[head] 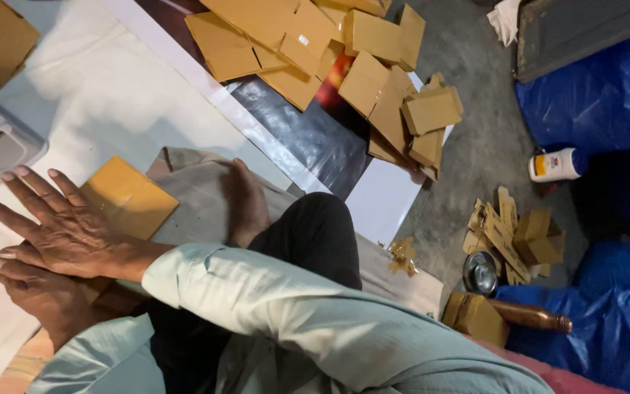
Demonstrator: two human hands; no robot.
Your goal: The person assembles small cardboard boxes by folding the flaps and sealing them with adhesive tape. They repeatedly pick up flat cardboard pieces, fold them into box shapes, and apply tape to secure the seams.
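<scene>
Both hands [49,252] press a flat cardboard piece [131,195], long axis diagonal.

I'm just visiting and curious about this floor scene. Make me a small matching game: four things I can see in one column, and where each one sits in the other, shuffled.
Things
1. flat cardboard piece
2. white bottle
3. steel bowl
4. heap of cardboard pieces

Places
A. lying on its side by the blue tarp
B. top of the picture, spread over the floor
C. under the right hand, which lies over the left hand
D. on the grey floor beside small folded boxes

Pairs: 1-C, 2-A, 3-D, 4-B
</scene>
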